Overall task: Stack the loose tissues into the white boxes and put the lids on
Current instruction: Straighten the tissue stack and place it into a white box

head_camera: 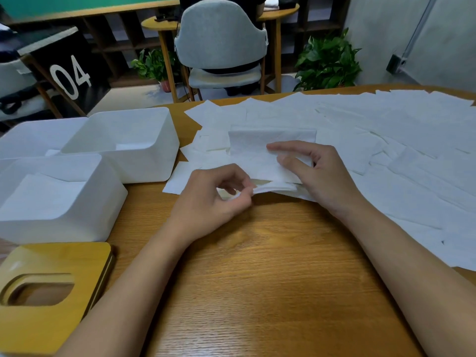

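Loose white tissues (386,140) lie spread over the right and far part of the wooden table (257,266). A small stack of tissues (257,161) sits in the middle. My left hand (213,199) pinches the stack's near left corner between thumb and fingers. My right hand (314,173) holds the stack's right side, fingers on top, thumb beneath. Three white boxes stand at the left: the near box (77,228) holds some tissues, the middle box (144,163) looks nearly empty, the far-left box (31,135) is partly hidden. A wooden lid (51,292) with an oval slot lies at the near left.
Beyond the table's far edge stand a grey chair (221,39), a small round wooden table (159,24), potted plants (327,63) and a black sign marked 04 (69,73). Bare wood shows between my forearms.
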